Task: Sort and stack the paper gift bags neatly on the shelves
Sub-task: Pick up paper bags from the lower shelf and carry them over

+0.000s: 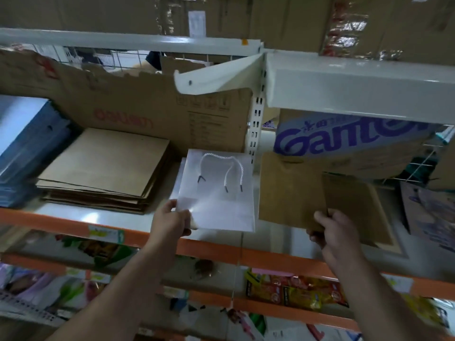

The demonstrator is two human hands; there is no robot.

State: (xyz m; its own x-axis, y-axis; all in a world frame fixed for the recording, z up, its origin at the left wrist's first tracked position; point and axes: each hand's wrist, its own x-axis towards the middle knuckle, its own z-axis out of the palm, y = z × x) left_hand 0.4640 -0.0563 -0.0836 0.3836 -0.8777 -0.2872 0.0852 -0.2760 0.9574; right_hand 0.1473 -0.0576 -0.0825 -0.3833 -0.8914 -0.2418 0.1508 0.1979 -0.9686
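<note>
The left hand (172, 221) pinches the lower left corner of one white gift bag (219, 200), its rope handles lying flat, over the front of the shelf (98, 216) just beside the slotted upright post (256, 124). The right hand (332, 232) grips two overlapping flat brown bags (290, 190) by their lower edge, right of the post. One stack of brown bags (105, 168) lies further left, with bare shelf between it and the white bag. A blue stack (27, 148) touches its far side.

A white metal shelf (110, 216) with an orange front edge crosses the middle of the frame, and a slotted white upright (256, 124) rises at centre. A torn cardboard box (135, 107) stands behind at upper left; coloured packets (295, 294) lie at lower right.
</note>
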